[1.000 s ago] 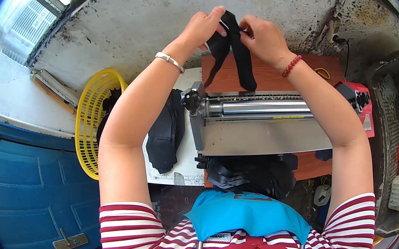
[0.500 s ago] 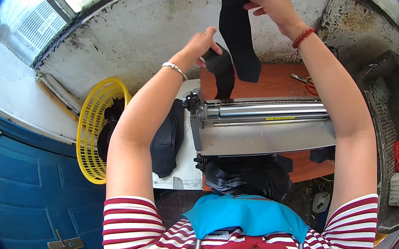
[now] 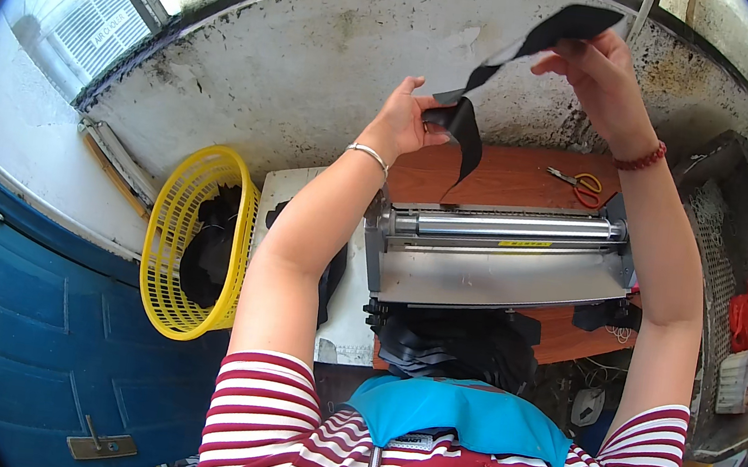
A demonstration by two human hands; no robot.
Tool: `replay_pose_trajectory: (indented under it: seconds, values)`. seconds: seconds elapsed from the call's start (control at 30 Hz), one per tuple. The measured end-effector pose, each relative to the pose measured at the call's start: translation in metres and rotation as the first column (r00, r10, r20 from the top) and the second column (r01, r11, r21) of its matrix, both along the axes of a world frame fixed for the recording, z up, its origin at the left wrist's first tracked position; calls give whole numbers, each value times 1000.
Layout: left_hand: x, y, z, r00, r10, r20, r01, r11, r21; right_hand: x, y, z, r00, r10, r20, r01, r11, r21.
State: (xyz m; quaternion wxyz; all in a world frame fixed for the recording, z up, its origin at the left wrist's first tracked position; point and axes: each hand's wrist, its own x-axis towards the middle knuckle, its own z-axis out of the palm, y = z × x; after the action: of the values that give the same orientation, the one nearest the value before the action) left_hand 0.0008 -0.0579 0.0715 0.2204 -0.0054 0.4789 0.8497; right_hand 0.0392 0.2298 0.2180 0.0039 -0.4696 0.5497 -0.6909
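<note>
Beyond the roller machine (image 3: pixel 506 226), I have the left hand (image 3: pixel 406 124) pinching a hanging black strip (image 3: pixel 467 140); the right hand (image 3: pixel 598 82), farther from the machine and more rightward, grips an upper black length (image 3: pixel 563 28). Its long axis slants down leftward to the left hand. I can't tell whether both pieces join.

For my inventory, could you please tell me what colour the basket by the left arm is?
The basket is yellow, clearest in the head view.
</note>
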Motion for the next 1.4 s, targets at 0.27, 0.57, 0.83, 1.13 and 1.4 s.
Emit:
replay_pose_trajectory:
  seconds: [0.27,0.57,0.83,1.13,1.4]
  values:
    - [13,8,23,977,202,-67,-210,966,-150,7,51,-39,988,-86,127,78,994,71]
    - [15,-4,47,964,227,-140,-246,959,-139,7,67,-60,973,-91,212,85,996,41]
    - [17,-8,61,931,238,-278,-347,816,-463,19,78,-51,970,-53,239,50,999,17]
    - [36,41,137,675,-200,-710,-476,618,-626,26,20,-23,647,581,493,-539,807,-242]
    - [73,71,175,312,-473,-824,-317,766,-560,58,-23,-35,460,579,673,-535,786,-310]
